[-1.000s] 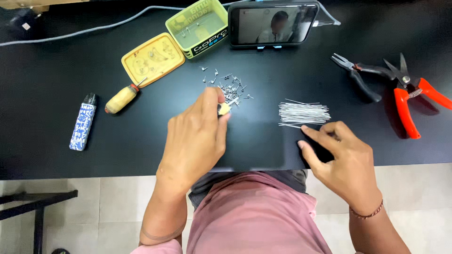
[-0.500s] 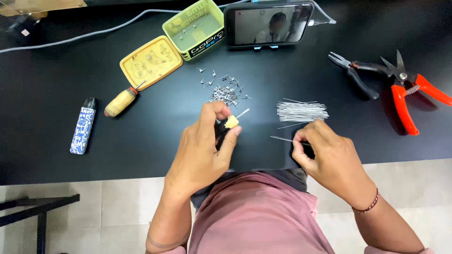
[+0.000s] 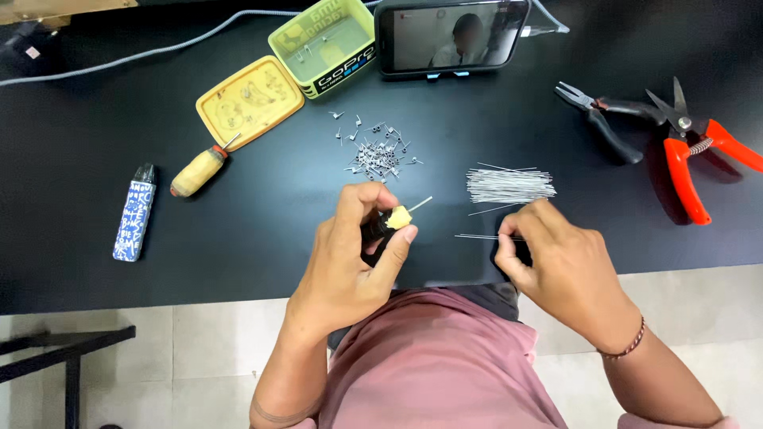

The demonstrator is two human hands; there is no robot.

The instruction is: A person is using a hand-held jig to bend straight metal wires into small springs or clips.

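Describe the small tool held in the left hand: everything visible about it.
The small tool has a dark handle, a yellow collar and a thin metal shaft pointing up and right. The left hand grips it, fingers wrapped round the handle, thumb by the collar, just above the black table. The shaft tip touches nothing.

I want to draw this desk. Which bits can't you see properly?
- Head view: small tool, handle hidden inside the left hand.
- Thin wire, its end hidden under the right hand.
- Red cutters, one handle cut off by the picture's right edge.
- Tiny bent pieces, too small to make out.
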